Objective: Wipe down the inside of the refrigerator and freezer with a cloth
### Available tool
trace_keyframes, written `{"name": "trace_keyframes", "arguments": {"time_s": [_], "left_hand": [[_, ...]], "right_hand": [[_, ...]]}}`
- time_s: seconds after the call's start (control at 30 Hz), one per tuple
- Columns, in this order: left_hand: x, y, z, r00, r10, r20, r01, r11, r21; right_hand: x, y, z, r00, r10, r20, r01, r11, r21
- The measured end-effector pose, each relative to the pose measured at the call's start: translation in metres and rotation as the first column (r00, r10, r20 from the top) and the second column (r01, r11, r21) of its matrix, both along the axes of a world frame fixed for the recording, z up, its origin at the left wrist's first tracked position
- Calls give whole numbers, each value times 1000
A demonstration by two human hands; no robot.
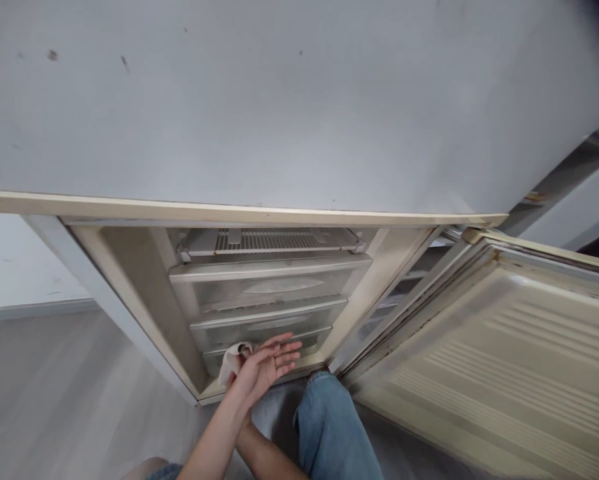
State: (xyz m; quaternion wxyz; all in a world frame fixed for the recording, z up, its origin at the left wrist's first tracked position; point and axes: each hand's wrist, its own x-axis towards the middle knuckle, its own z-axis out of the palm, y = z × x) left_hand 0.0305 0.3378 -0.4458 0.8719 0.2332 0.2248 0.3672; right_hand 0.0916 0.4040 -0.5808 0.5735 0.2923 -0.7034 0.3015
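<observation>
My left hand stretches out to the right in front of the freezer's lowest drawer, palm showing and fingers apart, with nothing in it. Crossing beneath it, my right hand is mostly hidden by my left wrist. A whitish, crumpled cloth is bunched in the right hand, at the lower left of the drawers. The upright freezer stands open, and its frosted drawers are pushed in. Above them is a white wire-ribbed shelf.
The freezer door hangs wide open on the right, with rusty marks along its edge. The freezer's grey-white top fills the upper view. My jeans-clad knee is close to the opening. Grey floor lies at the left.
</observation>
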Motion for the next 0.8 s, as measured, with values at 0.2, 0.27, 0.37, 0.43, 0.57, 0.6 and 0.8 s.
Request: {"name": "trace_keyframes", "arguments": {"time_s": [0.2, 0.27, 0.37, 0.43, 0.57, 0.6, 0.8], "left_hand": [[3, -1, -5, 997, -55, -53, 58, 997, 52], [2, 0, -3, 998, -30, -50, 32, 999, 39], [-2, 1, 1, 1000, -18, -2, 18, 999, 30], [-4, 2, 3, 999, -25, 33, 24, 999, 28], [-4, 2, 6, 997, -42, 60, 40, 999, 26], [-4, 2, 6, 997, -45, 64, 44, 999, 26], [-6, 2, 12, 999, -27, 41, 26, 1000, 13]], "right_hand": [[-32, -24, 7, 981, -180, -77, 136, 909, -393], [-30, -46, 7, 858, -497, 128, 473, 670, -572], [8, -71, 16, 432, -781, 451, 795, 94, -599], [45, -75, 29, 53, -804, 593, 816, -308, -490], [94, -60, 51, -247, -761, 600, 733, -552, -398], [97, -55, 51, -255, -768, 588, 726, -554, -409], [83, -53, 9, -136, -734, 666, 669, -564, -484]]}}
